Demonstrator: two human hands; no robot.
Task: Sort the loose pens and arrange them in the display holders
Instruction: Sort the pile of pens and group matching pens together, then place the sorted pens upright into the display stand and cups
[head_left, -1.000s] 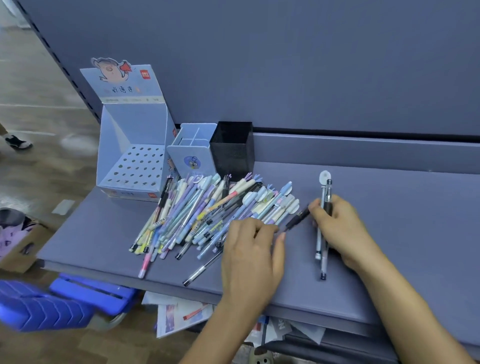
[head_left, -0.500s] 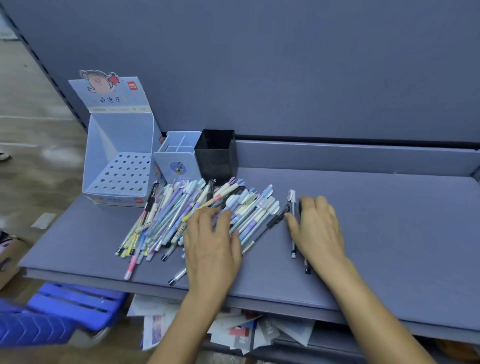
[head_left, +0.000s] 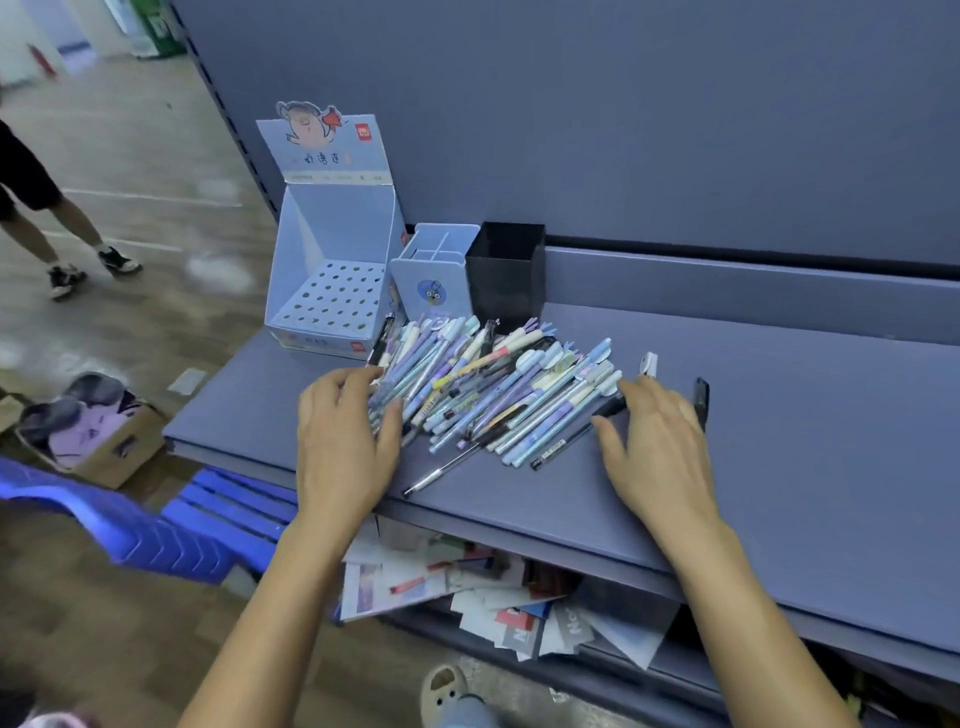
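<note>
Slate-blue shelf (head_left: 779, 441) is shown bearing a heap of pens (head_left: 493, 389), mostly lilac, pale blue and white, fanned with caps toward the back wall. The heap is flanked by two bare hands. The left hand (head_left: 345, 441) is laid over the heap's left edge, fingers spread and loose, the thumb set against the barrels and nothing gripped. The right hand (head_left: 660, 447) is held flat and released at the right edge, beside a black pen (head_left: 571, 439) on the heap's rim. Two more pens are partly covered by this hand, apart from the heap: a white-capped pen (head_left: 648, 364), seen past the fingertips, and a dark pen (head_left: 701, 400) beside the little finger; whether they are pressed down cannot be told. A stray pen (head_left: 441, 473) is seen lying alone before the heap, near the shelf's front edge. Three holders are ranged behind the heap: a punched box (head_left: 332, 291) at left, a divided holder (head_left: 434, 275) in the middle and a black cup (head_left: 506, 270) just beside it at right. Papers (head_left: 467, 582) are strewn on the lower shelf; a blue crate (head_left: 156, 519) and a carton (head_left: 104, 447) are seen on the floor, with a passer-by's legs (head_left: 31, 208) at far left.
</note>
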